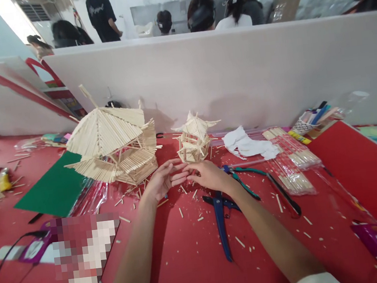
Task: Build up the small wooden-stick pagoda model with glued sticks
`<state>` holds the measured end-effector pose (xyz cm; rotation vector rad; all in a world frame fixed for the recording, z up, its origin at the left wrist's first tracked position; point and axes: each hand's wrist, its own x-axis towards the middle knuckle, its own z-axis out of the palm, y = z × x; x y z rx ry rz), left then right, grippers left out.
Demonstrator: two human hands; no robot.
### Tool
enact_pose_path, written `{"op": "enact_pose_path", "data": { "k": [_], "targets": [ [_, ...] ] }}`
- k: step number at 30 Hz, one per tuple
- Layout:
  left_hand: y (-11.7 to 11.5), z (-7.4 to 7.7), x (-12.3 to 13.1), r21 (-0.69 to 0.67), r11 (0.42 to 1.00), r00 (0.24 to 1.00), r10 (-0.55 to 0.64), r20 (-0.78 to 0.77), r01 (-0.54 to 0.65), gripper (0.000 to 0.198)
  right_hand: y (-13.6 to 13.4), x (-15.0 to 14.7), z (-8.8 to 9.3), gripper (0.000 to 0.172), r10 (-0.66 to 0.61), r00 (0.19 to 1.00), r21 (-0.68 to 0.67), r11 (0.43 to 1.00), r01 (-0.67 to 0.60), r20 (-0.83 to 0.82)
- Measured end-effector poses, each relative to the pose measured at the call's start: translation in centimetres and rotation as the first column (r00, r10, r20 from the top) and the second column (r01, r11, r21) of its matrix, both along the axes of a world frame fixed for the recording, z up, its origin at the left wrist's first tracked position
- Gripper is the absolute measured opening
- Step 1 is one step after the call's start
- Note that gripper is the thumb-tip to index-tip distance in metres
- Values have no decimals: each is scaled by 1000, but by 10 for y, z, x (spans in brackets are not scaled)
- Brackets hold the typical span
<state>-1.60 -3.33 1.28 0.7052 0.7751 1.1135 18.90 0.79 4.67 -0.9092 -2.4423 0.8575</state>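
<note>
My left hand (165, 178) is turned palm inward with its fingers stretched out and apart, holding nothing that I can see. My right hand (209, 174) meets it, its fingers bent and pressed to the left fingertips; whatever lies between them, if anything, is hidden. Just behind both hands stands a small pavilion model (193, 136) made of wooden sticks, its base partly covered by the fingers. A larger stick pavilion (113, 141) with a broad sloping roof stands to the left. Blue-handled cutting pliers (222, 228) lie below my right hand, near green-handled pliers (246, 182).
Stick scraps litter the red table (195, 259). Bagged sticks (291, 161), crumpled white tissue (248, 143) and a pen holder (308, 121) are at right. A green sheet (52, 186) and phone-like device (92, 257) lie left. A white partition (208, 75) rises behind; people sit beyond.
</note>
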Motion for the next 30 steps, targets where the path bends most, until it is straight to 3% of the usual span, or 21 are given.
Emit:
{"op": "enact_pose_path", "data": {
  "k": [7,13,18,25,30],
  "targets": [
    [1,5,1,-38,999,1000,3,16,-2,33,-1,-1,-2,24,20,994,-108,994,-32,-111],
    [1,6,1,-68,998,1000,-4,21,5,35,0,-9,-16,16,-123,980,-130,986,103,-155],
    [1,8,-4,-77,997,1000,-2,9,3,39,4,-1,-11,18,-169,978,-122,980,154,-121],
    [2,8,-3,-96,995,1000,-3,15,5,42,6,2,-14,29,-63,987,-303,953,15,-149],
    [1,10,1,-85,996,1000,4,11,-3,42,1,-9,-21,32,-71,970,-328,944,-10,-234]
  ]
}}
